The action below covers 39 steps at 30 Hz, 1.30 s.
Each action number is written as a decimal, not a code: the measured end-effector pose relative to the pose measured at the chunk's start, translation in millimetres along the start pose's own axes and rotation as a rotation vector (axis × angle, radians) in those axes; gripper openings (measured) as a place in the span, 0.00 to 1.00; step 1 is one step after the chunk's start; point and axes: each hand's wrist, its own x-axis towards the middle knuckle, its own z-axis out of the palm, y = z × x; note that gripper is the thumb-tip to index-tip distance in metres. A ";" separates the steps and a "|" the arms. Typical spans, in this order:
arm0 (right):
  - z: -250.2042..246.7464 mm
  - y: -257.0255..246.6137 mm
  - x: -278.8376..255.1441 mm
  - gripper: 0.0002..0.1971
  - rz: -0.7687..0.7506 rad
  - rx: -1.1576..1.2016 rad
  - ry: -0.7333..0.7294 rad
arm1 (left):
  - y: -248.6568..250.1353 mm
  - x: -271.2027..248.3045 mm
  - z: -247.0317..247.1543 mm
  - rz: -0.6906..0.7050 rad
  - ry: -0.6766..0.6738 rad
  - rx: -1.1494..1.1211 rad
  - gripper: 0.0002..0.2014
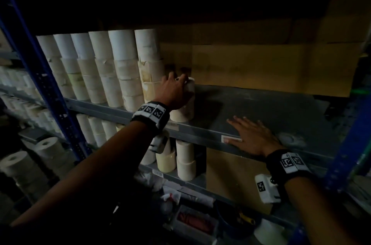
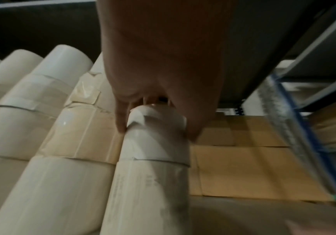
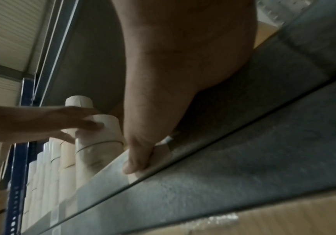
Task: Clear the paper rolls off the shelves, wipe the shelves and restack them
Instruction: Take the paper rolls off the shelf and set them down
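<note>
My left hand [image 1: 174, 89] grips the top white paper roll [image 1: 190, 85] of a short stack at the front of the grey shelf [image 1: 261, 108]. In the left wrist view the fingers [image 2: 121, 120] and thumb wrap that roll [image 2: 157, 135], which sits on a cream roll [image 2: 149, 198]. Tall columns of paper rolls [image 1: 112, 68] fill the shelf to its left. My right hand [image 1: 253, 136] lies flat and open on the shelf's front edge, its thumb [image 3: 137, 163] over the rim [image 3: 203, 182].
Cardboard boxes [image 1: 271, 66] stand at the back right of the shelf. More rolls [image 1: 184, 160] and a box [image 1: 230, 176] sit on the shelf below. Blue uprights [image 1: 40, 72] frame the rack. Bins of clutter [image 1: 196, 220] lie underneath.
</note>
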 end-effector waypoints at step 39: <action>-51.1 -50.7 44.1 0.64 0.077 0.476 0.274 | -15.2 29.3 75.5 0.029 -0.300 0.057 0.55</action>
